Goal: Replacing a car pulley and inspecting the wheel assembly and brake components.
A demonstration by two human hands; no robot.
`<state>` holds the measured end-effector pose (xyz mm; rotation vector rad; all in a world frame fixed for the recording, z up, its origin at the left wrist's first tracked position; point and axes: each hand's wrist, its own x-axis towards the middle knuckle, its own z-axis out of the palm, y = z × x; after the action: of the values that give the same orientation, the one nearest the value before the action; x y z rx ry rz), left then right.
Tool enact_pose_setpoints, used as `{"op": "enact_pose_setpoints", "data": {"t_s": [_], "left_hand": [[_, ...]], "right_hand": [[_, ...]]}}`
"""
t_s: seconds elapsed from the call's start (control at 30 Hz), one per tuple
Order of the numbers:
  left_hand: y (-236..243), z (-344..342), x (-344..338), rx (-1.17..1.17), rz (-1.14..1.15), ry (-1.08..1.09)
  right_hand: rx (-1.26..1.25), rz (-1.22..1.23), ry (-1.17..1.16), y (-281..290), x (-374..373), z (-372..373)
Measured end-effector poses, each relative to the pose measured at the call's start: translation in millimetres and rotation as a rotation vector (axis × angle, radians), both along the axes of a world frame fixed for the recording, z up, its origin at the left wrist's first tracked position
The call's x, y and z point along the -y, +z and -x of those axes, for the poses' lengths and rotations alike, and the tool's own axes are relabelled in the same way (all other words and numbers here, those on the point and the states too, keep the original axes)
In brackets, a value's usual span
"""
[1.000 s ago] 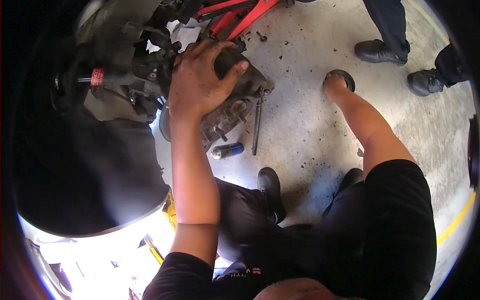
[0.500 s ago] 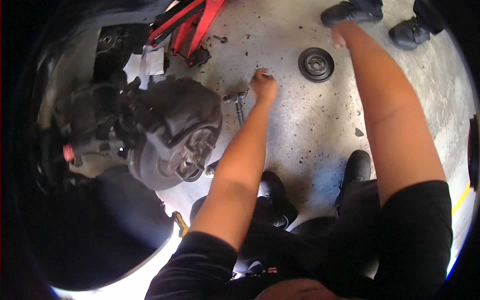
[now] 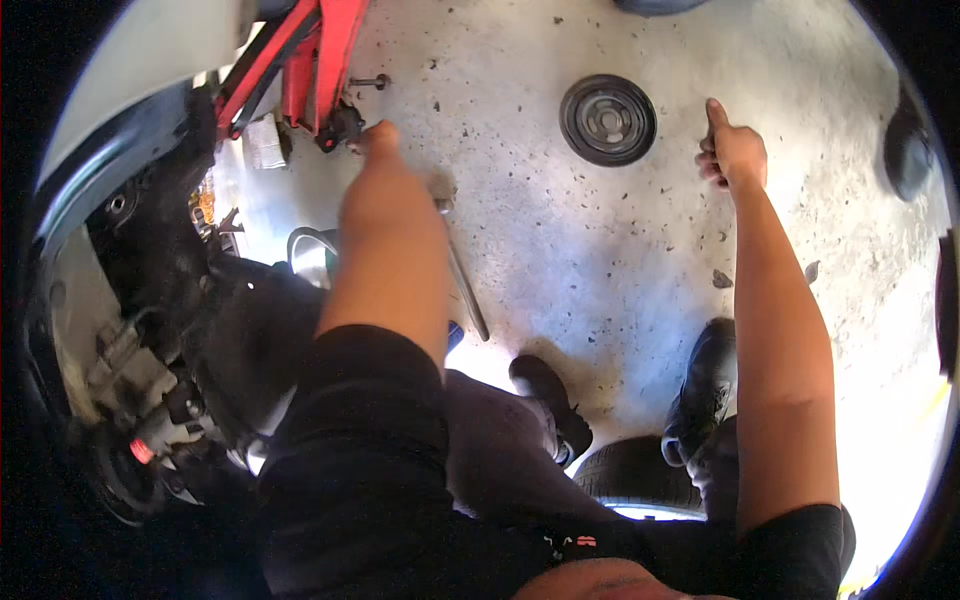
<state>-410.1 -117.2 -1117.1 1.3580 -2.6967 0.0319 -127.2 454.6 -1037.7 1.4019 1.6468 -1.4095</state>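
Observation:
My left hand (image 3: 380,142) reaches out beside the black caster (image 3: 343,124) of a red jack or stand. Its fingers are blurred and partly hidden, so a grip cannot be made out. Over the floor at the right is my right hand (image 3: 738,157), empty, with its thumb stretched out and its fingers loosely bent. Between the two hands a black round pulley (image 3: 608,120) lies flat on the floor. A long-handled socket wrench (image 3: 466,285) rests beside my left forearm. Just above my left hand lies a bolt (image 3: 372,82).
The red jack or stand (image 3: 338,45) stands at the far left. Dark car parts (image 3: 240,335) and a wheel arch edge fill the left side. A tyre (image 3: 640,475) lies near my feet. Another person's shoe (image 3: 907,150) is at the right.
My left hand has moved left, toward the red stand's caster. My right hand has come down and its thumb now sticks out. The view has shifted, with the brake disc no longer visible.

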Motion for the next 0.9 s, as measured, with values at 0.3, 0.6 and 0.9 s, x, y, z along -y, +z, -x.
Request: {"op": "enact_pose_setpoints", "data": {"t_s": [0.3, 0.6, 0.9], "left_hand": [[-43, -11, 34, 0.754, -0.002, -0.254], [40, 61, 74, 0.984, 0.145, -0.441], [13, 32, 41, 0.645, 0.039, -0.543]], "right_hand": [[0.076, -0.21, 0.059, -26, -9, -4], [0.087, -0.122, -0.032, -5, -2, 10], [0.079, -0.097, -0.076, -15, -11, 5]]}}
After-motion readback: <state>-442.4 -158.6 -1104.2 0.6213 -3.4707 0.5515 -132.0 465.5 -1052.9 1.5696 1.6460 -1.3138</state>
